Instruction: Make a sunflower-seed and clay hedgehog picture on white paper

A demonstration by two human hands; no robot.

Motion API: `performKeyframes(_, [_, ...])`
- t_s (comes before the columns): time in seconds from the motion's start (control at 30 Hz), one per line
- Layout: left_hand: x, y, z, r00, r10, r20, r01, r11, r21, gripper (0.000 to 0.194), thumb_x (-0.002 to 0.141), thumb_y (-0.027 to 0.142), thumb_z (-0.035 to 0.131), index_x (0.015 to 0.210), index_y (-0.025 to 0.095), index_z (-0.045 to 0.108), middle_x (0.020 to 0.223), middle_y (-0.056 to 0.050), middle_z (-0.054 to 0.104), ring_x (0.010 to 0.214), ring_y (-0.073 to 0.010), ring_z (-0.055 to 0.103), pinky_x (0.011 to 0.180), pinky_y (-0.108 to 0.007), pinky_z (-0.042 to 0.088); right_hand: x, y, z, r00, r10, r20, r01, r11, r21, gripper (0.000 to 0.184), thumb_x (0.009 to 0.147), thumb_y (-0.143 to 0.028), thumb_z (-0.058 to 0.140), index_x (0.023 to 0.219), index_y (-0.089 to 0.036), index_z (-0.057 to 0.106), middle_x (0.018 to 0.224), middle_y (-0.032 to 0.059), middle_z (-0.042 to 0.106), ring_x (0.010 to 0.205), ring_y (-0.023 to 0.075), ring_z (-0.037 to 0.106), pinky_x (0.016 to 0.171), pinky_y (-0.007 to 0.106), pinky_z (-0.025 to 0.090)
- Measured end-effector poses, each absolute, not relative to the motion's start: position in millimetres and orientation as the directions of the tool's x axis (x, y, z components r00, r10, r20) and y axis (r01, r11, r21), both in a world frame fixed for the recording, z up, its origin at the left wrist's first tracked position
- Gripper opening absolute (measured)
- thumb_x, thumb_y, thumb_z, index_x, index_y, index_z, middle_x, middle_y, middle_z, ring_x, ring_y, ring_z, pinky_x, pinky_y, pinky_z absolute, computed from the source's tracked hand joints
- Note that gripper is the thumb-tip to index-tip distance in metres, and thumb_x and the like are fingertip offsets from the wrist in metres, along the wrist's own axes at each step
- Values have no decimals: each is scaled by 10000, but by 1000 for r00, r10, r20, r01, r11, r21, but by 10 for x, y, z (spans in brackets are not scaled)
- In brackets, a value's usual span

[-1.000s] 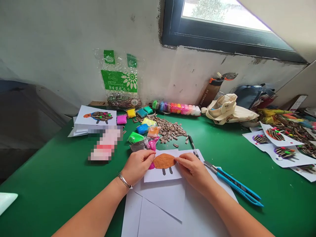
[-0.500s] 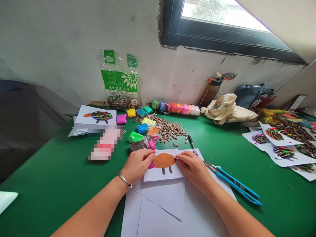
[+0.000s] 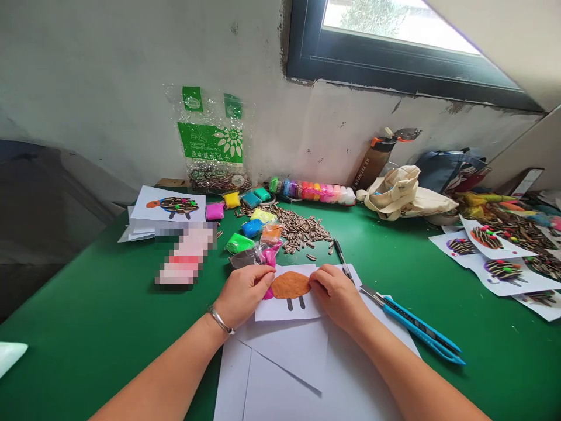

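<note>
My left hand [image 3: 248,293] grips the left edge of a small white paper card [image 3: 274,313], thumb and fingers closed on it. On the card sits a flat orange clay oval [image 3: 290,285] with a pink clay part [image 3: 268,294] at its left end, partly behind my thumb. Two black clay legs [image 3: 295,304] show below the oval. At the oval's right end, my right hand [image 3: 337,294] presses its closed fingertips. The small dark piece of clay seen in them earlier is hidden now. The card lies on larger white sheets [image 3: 284,362].
Clay packets [image 3: 252,228] and loose sunflower seeds [image 3: 307,228] lie behind the card. A pen [image 3: 342,257] and blue-handled scissors or cutter [image 3: 421,327] are to the right. Finished seed pictures [image 3: 504,272] lie far right, another [image 3: 179,204] at left. A seed bag [image 3: 214,146] leans on the wall.
My right hand has shifted slightly left, its fingertips now against the oval's right end and covering the dark piece. My left hand stays on the card.
</note>
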State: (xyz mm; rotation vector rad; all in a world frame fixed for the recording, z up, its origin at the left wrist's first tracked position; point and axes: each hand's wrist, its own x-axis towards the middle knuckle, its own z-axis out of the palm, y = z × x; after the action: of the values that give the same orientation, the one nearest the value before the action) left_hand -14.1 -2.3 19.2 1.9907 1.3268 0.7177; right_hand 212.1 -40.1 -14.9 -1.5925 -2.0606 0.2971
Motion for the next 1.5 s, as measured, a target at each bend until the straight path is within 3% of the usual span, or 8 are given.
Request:
performKeyframes(0.17, [-143, -22, 196, 346, 933, 98, 592, -298, 749, 244, 834, 304, 511, 934, 237, 723, 951, 8, 728, 886, -177, 663, 808, -258, 505, 2109, -398, -127, -173, 950, 260, 847, 278, -453, 197, 876, -130, 449, 797, -178, 624, 800, 47, 580, 763, 166, 534, 689, 274, 424])
performKeyframes(0.37, [-143, -20, 191, 352, 931, 96, 594, -301, 746, 249, 843, 295, 501, 941, 223, 718, 954, 9, 728, 883, -170, 660, 793, -254, 504, 2204, -397, -94, -145, 970, 194, 741, 237, -628, 195, 880, -163, 469, 836, -207, 653, 780, 23, 590, 730, 147, 551, 647, 249, 422])
performKeyframes(0.5, [-144, -16, 184, 346, 934, 90, 598, -294, 746, 252, 843, 298, 501, 947, 220, 717, 956, 10, 727, 880, -168, 661, 788, -253, 504, 2228, -422, -93, -146, 971, 191, 709, 237, -664, 188, 864, -150, 489, 877, -211, 667, 840, 39, 610, 792, 161, 568, 695, 261, 431])
performKeyframes(0.87, [-148, -14, 187, 348, 933, 91, 600, -297, 743, 256, 840, 305, 502, 950, 215, 715, 960, 9, 726, 881, -169, 660, 790, -255, 503, 2145, -398, -150, -199, 947, 252, 821, 302, -484, 208, 858, -100, 464, 801, -182, 647, 800, 54, 589, 767, 174, 536, 695, 275, 414])
performKeyframes(1.17, [-142, -12, 176, 351, 931, 99, 598, -304, 741, 254, 840, 308, 505, 944, 216, 718, 957, 11, 728, 883, -167, 661, 787, -250, 504, 2229, -397, -147, -182, 959, 218, 753, 278, -597, 193, 839, -93, 521, 877, -212, 669, 838, 34, 601, 787, 156, 561, 685, 248, 428])
performKeyframes(1.5, [-140, -8, 173, 352, 932, 91, 601, -300, 741, 254, 845, 305, 503, 959, 221, 713, 973, 15, 724, 890, -163, 659, 797, -252, 502, 2160, -422, -126, -248, 941, 232, 841, 328, -430, 208, 891, -118, 438, 820, -170, 627, 811, 64, 571, 776, 176, 513, 694, 279, 412])
